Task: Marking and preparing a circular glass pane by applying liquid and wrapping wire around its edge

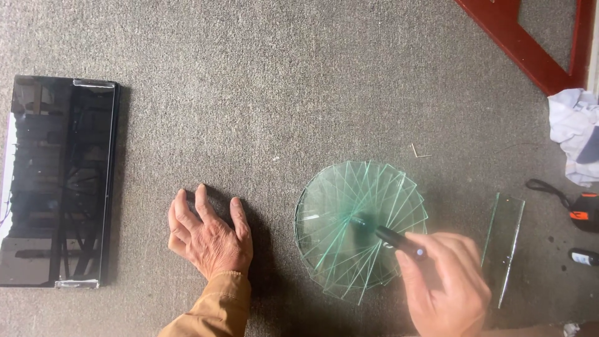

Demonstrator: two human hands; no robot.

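Observation:
A round fan of stacked clear green-tinted glass pieces (349,212) lies on the grey carpet. My right hand (446,284) grips a dark pen-like tool (396,240) whose tip rests near the middle of the stack. To the left of the stack, my left hand (209,234) lies flat on the carpet with its fingers spread and holds nothing. A tan sleeve covers that wrist.
A stack of dark glass sheets (59,181) lies at the far left. A narrow glass strip (505,240) lies right of the fan. A red wooden frame (530,43), a white cloth (574,131), a black-and-orange tool (586,212) and a small bottle (583,257) are at the right.

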